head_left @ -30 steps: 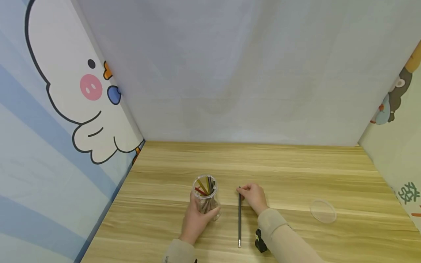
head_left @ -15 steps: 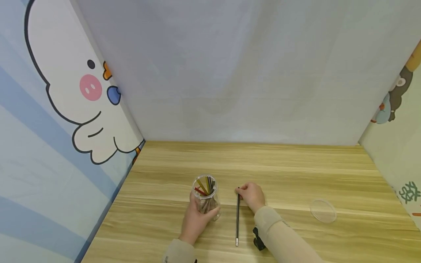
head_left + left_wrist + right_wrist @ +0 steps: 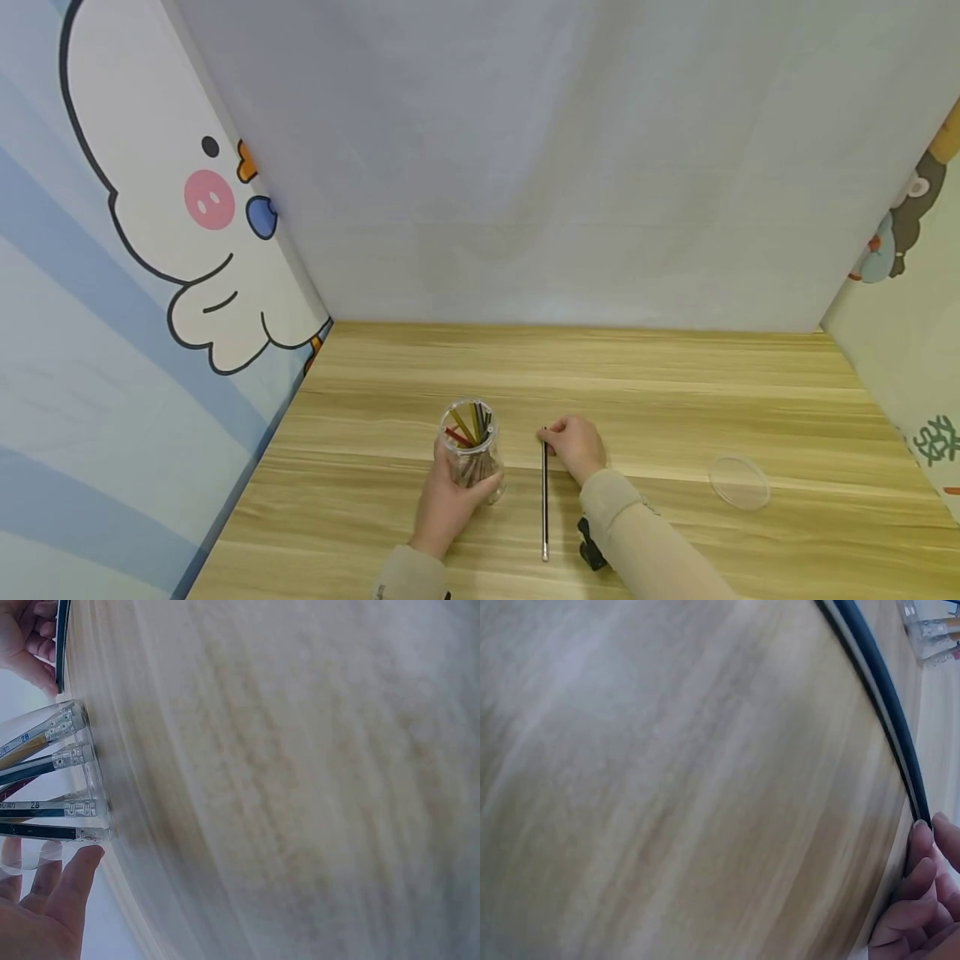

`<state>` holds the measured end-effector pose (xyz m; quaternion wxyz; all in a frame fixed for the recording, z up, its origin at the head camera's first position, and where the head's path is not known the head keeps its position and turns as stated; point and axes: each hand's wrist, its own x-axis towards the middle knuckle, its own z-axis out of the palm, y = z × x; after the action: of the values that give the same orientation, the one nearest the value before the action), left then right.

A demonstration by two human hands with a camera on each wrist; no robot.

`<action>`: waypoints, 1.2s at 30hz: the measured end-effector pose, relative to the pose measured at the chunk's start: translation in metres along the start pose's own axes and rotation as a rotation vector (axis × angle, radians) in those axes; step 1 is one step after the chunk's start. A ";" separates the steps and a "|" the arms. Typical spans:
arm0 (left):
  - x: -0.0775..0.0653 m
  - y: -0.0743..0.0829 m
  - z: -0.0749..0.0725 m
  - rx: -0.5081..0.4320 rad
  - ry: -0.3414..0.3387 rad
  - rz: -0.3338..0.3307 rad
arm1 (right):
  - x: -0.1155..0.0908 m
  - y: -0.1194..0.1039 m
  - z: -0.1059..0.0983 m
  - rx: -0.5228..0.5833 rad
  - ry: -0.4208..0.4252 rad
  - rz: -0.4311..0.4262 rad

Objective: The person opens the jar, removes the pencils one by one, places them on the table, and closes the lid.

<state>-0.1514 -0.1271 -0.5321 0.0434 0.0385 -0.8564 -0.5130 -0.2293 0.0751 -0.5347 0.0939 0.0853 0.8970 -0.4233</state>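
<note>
My left hand (image 3: 444, 510) grips a clear jar (image 3: 470, 451), which stands upright on the table. Inside the jar are several pencils (image 3: 45, 766), their eraser ends down at its base in the left wrist view; red, yellow and dark ones show at the mouth. To the right of the jar, my right hand (image 3: 576, 450) pinches a dark pencil (image 3: 545, 500) by its far end between thumb and fingertips. The eraser end of this pencil points toward me. In the right wrist view the pencil (image 3: 885, 694) runs up from the fingertips; its tip is hidden by them.
A clear round lid (image 3: 739, 482) lies on the wooden table (image 3: 645, 375), right of my right forearm. A small black object (image 3: 591, 546) is beside the right sleeve. A pale wall (image 3: 570, 167) rises behind the table, with cartoon-printed walls at both sides.
My right hand has shifted slightly left and the pencil's angle has wavered a little, still pinched at its far end. The left hand and the jar stay in place.
</note>
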 end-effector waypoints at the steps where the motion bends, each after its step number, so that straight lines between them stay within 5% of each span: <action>1: 0.000 0.000 0.000 0.000 0.001 0.001 | 0.000 0.000 0.000 0.001 0.000 -0.003; 21: 0.000 -0.001 0.000 0.021 0.007 -0.005 | -0.007 0.009 -0.010 0.143 -0.071 -0.013; 36: 0.001 0.000 0.001 0.038 0.009 -0.010 | -0.026 0.005 -0.011 0.321 -0.040 -0.062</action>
<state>-0.1520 -0.1265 -0.5327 0.0442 0.0459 -0.8657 -0.4965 -0.2042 0.0842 -0.5252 0.0837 0.0631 0.8181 -0.5654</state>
